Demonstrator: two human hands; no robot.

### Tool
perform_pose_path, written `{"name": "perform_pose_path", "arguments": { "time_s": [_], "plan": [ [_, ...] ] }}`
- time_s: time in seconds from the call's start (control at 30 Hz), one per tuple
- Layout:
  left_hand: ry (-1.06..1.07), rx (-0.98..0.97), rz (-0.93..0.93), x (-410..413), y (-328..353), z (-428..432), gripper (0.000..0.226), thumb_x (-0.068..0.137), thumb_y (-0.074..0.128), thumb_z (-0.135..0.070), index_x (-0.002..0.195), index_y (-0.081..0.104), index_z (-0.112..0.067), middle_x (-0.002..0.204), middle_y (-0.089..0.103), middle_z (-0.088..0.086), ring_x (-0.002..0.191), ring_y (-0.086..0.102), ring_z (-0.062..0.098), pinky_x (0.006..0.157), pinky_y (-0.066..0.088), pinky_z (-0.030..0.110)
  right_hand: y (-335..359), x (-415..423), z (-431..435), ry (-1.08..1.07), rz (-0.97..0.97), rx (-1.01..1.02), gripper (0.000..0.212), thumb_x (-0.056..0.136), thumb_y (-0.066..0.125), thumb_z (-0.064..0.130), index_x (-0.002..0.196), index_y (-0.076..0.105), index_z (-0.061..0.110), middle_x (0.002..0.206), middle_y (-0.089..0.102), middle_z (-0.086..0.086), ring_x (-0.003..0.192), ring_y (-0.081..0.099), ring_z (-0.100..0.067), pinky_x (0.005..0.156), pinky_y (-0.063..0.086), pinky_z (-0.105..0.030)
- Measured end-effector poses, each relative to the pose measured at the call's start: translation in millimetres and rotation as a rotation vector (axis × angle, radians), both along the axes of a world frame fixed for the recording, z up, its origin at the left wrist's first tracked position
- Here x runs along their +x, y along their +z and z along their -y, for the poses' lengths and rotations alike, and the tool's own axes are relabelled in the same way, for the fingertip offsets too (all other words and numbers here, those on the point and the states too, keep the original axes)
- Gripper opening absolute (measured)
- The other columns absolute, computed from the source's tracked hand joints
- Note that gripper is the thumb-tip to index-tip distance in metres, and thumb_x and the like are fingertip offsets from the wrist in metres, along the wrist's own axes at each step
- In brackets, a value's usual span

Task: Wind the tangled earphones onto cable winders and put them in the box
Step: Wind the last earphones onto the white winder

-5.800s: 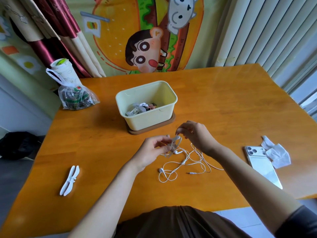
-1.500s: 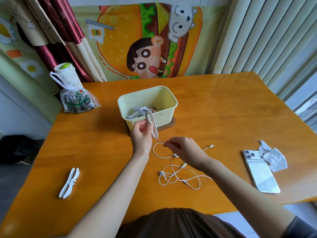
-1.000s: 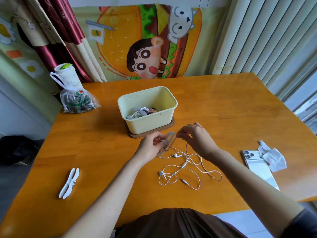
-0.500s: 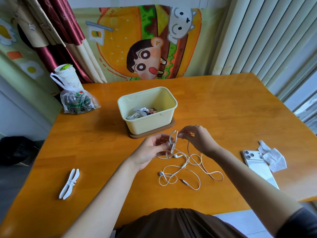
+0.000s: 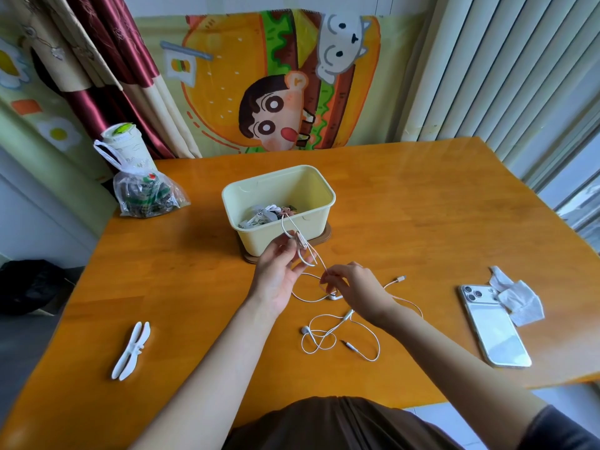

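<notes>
My left hand (image 5: 278,274) holds a white cable winder (image 5: 300,245) upright in its fingertips, just in front of the pale yellow box (image 5: 279,209). A few turns of white earphone cable sit on the winder. My right hand (image 5: 355,289) pinches the cable just below it and to the right. The remaining white earphones (image 5: 337,332) lie tangled on the table under my right wrist, with one earbud and the jack plug showing. The box holds several wound earphones. A second white winder (image 5: 131,350) lies at the table's left front.
A white phone (image 5: 495,326) lies face down at the right with a crumpled tissue (image 5: 519,298) beside it. A plastic bag (image 5: 146,193) and a cup (image 5: 125,146) stand at the back left. The box sits on a brown wooden coaster (image 5: 324,237).
My left hand has lifted the winder up toward the box. My right hand has dropped lower and to the right, drawing the cable taut from the winder.
</notes>
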State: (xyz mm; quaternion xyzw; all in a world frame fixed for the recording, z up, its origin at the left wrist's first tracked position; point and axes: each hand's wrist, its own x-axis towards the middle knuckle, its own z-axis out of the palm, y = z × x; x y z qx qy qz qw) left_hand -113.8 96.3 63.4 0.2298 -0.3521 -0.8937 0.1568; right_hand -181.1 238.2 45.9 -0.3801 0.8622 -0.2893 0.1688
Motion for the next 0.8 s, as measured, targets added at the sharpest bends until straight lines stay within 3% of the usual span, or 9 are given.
{"name": "perform_pose_path", "arguments": {
  "time_s": [0.17,0.3,0.47,0.57,0.7,0.8],
  "plan": [
    [0.095,0.035,0.087,-2.1,-7.0,1.7,0.017,0.096,0.048,-0.005,0.106,0.060,-0.011,0.110,0.061,0.014,0.114,0.055,0.030,0.076,0.053,0.042,2.3,8.6,5.2,0.057,0.008,-0.031,0.022,0.099,0.044,0.018,0.100,0.065,0.010,0.080,0.061,0.003,0.072,0.055,-0.008,0.062,0.038,-0.009],
    [0.099,0.156,0.029,-1.8,-4.8,2.0,0.016,0.096,0.047,-0.002,0.105,0.059,-0.007,0.108,0.060,0.015,0.115,0.054,0.031,0.075,0.054,0.044,6.1,11.2,5.5,0.076,-0.003,-0.043,0.022,0.098,0.045,0.018,0.105,0.065,0.011,0.083,0.059,0.004,0.074,0.058,-0.009,0.068,0.046,-0.019],
    [0.125,0.120,0.026,0.3,-5.5,3.1,0.022,0.095,0.049,-0.005,0.116,0.056,-0.008,0.115,0.061,0.015,0.112,0.057,0.029,0.069,0.057,0.035,10.4,11.3,1.8,0.075,0.004,-0.050,0.022,0.097,0.048,0.016,0.112,0.064,0.014,0.092,0.065,-0.001,0.079,0.062,-0.011,0.074,0.050,-0.022],
    [0.171,0.018,0.072,0.1,-10.9,2.5,0.017,0.095,0.049,-0.004,0.108,0.059,-0.009,0.110,0.062,0.014,0.101,0.062,0.027,0.073,0.055,0.036,12.0,12.7,2.0,0.080,0.012,-0.053,0.024,0.096,0.050,0.014,0.115,0.064,0.015,0.100,0.066,-0.004,0.082,0.061,-0.011,0.076,0.049,-0.021],
    [0.253,-0.146,0.168,1.6,-18.9,0.8,0.012,0.095,0.050,-0.003,0.099,0.059,-0.009,0.088,0.060,0.011,0.074,0.064,0.019,0.071,0.054,0.033,15.0,14.7,3.7,0.101,0.001,-0.047,0.025,0.095,0.053,0.013,0.118,0.063,0.014,0.105,0.066,-0.003,0.083,0.059,-0.011,0.076,0.048,-0.019],
    [0.296,-0.310,0.257,2.5,-24.9,2.6,0.012,0.094,0.054,-0.004,0.094,0.060,-0.014,0.085,0.060,0.006,0.075,0.063,0.018,0.073,0.055,0.034,17.4,17.0,5.7,0.117,-0.013,-0.042,0.024,0.095,0.052,0.013,0.116,0.064,0.012,0.106,0.065,-0.003,0.083,0.057,-0.009,0.074,0.045,-0.016]
  ]
}}
